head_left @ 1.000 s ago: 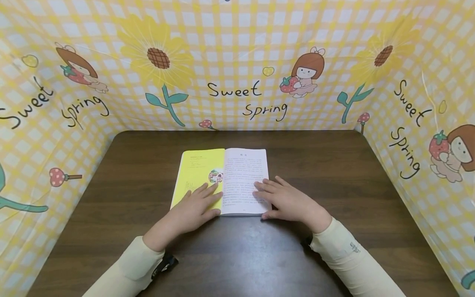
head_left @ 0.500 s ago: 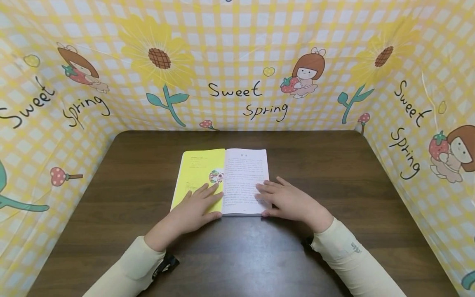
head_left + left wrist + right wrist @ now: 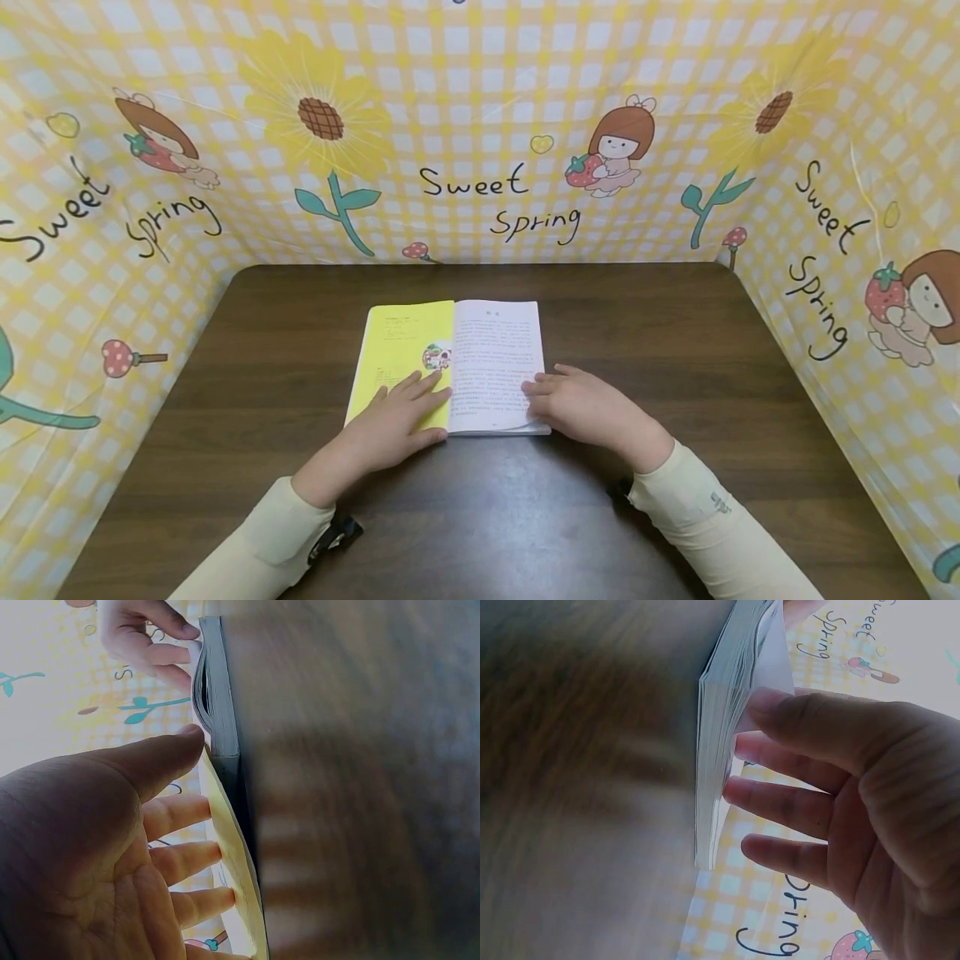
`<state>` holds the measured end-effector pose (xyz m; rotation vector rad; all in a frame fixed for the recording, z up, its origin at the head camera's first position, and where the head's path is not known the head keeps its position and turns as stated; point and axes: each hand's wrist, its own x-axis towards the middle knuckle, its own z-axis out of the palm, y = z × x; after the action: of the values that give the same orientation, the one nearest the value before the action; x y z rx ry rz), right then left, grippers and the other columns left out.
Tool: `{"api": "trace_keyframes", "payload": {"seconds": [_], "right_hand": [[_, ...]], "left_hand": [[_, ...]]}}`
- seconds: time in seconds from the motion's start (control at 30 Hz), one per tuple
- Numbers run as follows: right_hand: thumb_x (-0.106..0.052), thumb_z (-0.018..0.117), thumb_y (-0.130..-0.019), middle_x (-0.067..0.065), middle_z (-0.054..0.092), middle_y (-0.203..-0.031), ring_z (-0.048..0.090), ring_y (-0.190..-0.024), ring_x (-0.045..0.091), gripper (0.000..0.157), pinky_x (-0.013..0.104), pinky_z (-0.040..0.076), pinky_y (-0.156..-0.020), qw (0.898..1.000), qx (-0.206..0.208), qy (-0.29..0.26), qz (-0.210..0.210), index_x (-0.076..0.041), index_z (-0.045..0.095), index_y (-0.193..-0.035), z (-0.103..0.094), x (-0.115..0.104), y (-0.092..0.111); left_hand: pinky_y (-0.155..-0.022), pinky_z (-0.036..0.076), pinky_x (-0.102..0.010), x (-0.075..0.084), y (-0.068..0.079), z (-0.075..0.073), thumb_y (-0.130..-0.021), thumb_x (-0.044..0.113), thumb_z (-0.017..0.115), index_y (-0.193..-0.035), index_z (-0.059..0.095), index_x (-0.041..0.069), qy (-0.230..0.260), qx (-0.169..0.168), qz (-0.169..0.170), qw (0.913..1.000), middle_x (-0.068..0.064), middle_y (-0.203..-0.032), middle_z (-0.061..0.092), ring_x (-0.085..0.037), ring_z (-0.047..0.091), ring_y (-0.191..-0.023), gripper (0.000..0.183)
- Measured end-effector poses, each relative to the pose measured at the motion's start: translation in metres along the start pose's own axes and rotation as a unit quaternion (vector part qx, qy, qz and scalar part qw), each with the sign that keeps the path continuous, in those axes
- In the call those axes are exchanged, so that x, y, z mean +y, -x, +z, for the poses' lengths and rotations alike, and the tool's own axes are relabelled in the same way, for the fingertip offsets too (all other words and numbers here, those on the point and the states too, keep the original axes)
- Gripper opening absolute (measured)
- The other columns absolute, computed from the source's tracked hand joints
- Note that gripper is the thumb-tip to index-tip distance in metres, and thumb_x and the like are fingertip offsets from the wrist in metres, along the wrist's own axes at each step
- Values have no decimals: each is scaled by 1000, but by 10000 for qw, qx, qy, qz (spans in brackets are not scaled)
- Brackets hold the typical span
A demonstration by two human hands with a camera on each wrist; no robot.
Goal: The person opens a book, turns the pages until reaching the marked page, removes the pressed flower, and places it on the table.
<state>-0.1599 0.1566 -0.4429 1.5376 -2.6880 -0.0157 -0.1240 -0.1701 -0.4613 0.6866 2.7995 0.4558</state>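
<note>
A thick book (image 3: 487, 358) lies spread on the brown table, its left page (image 3: 393, 342) yellow and its right page white with printed text. My left hand (image 3: 393, 418) rests on the yellow page, fingers extended and thumb (image 3: 176, 754) by the spine at the lower edge. At the lower right corner, my right hand (image 3: 588, 412) pinches the edge of the white page, fingers on top. Its thumb, hidden in the head view, shows in the right wrist view under a raised page (image 3: 774, 671). In the left wrist view the lifted pages bow up over the page block (image 3: 219, 690).
Brown wooden tabletop (image 3: 480, 517) surrounds the book. A yellow checked cloth (image 3: 480, 100) with flowers and cartoon figures stands along the back and both sides. Black straps (image 3: 335, 537) sit at the cuffs of the cream sleeves (image 3: 720, 525).
My right hand has drawn its fingers back toward the page's outer edge, and the thumb has slipped under it. The lower right corner now lifts. My left hand stays put.
</note>
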Motion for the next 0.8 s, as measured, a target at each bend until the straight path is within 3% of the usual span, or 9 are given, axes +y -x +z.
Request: {"api": "trace_keyframes", "payload": {"seconds": [0.2,0.33,0.4,0.47,0.53,0.63,0.7,0.8], "right_hand": [[-12,75,-91,4,73,-128,69,-120,25,10,51,51,-104,10000,60,59,19,-19,77,-97,1,2,1],[-14,69,-96,3,78,-107,73,-111,22,2,48,54,-100,9996,290,69,-3,-14,67,-95,2,5,-1],[-14,65,-99,-2,75,-91,74,-95,17,7,46,55,-98,9991,417,30,33,-14,62,-93,2,5,-1],[-12,62,-99,-5,66,-76,66,-74,14,14,42,56,-94,9983,562,-49,116,-16,57,-86,2,6,-1],[-9,61,-98,-7,55,-66,49,-58,13,18,36,57,-83,9972,710,-107,196,-17,55,-83,2,6,-1],[-7,61,-96,-8,44,-59,33,-53,12,19,29,48,-64,9952,936,-137,242,-17,54,-82,2,6,-1],[-7,61,-97,-9,44,-59,31,-54,11,18,27,39,-58,9941,1061,-76,212,-17,55,-83,3,6,-1],[-6,59,-97,-10,47,-63,33,-56,11,19,24,35,-58,9926,1206,46,138,-18,55,-83,2,6,-1]], "left_hand": [[-113,23,-75,1,-2,0,-99,51,63,-156,46,21,1,43,21,10000,-7,-168,31,-37,25,-155,67],[-111,25,-76,5,-3,-2,-99,50,63,-153,50,20,43,102,-54,9999,-8,-166,34,-38,28,-154,64],[-110,27,-77,8,-5,-3,-98,50,64,-152,52,19,74,141,-133,9998,-9,-165,36,-38,30,-153,62],[-109,29,-77,11,-7,-3,-98,49,65,-151,52,19,99,185,-214,9996,-9,-164,38,-39,32,-152,63],[-108,29,-78,14,-9,-2,-97,50,66,-153,51,20,126,202,-312,9992,-10,-164,39,-40,33,-151,65],[-106,31,-79,17,-10,-2,-96,50,67,-153,50,22,54,217,-416,9989,-11,-162,40,-41,35,-149,66],[-105,32,-78,19,-10,-1,-95,52,68,-153,51,23,-15,203,-494,9986,-12,-162,41,-40,36,-149,66],[-104,34,-78,21,-11,1,-94,54,68,-150,54,24,-107,219,-539,9982,-13,-161,41,-39,38,-148,65]]}}
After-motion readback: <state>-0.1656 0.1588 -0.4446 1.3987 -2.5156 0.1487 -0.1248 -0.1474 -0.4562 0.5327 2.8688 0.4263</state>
